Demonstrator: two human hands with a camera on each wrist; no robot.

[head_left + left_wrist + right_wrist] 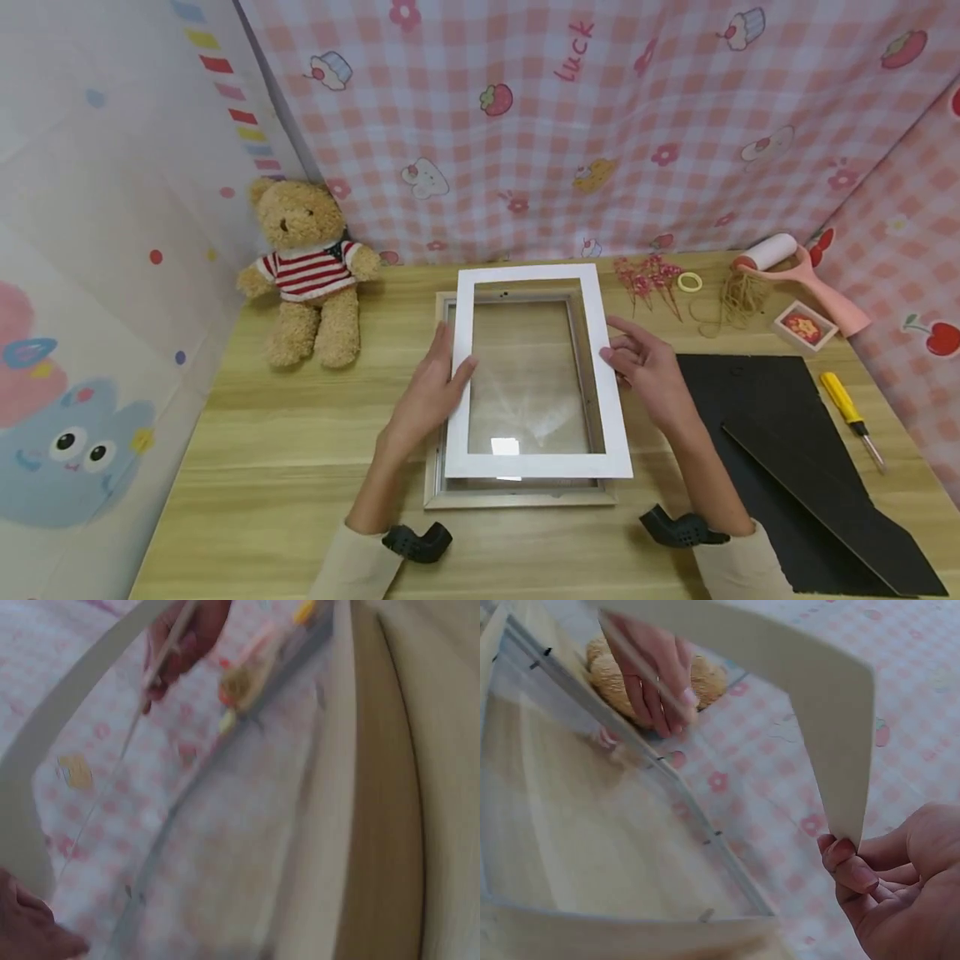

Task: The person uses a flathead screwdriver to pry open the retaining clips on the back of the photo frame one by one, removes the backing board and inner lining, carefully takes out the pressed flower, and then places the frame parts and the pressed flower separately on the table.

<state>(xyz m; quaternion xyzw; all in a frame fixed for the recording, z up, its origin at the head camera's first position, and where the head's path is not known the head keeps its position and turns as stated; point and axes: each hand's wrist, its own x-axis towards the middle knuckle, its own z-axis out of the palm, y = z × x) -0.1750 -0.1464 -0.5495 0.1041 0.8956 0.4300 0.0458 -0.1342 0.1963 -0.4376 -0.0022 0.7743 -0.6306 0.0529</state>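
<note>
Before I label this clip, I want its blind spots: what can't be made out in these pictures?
- Head view: the wooden frame's side rails, mostly covered by the white mat.
- Head view: the small box's picture, too small to read.
- Head view: the black boards' lower corner, cut off by the bottom edge.
- Left wrist view: blurred; left hand cut off at the corner.
- Right wrist view: teddy bear mostly behind the left hand; right hand cut off by the edge.

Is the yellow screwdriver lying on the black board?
No, the screwdriver lies on the bare table, just right of the black board.
</note>
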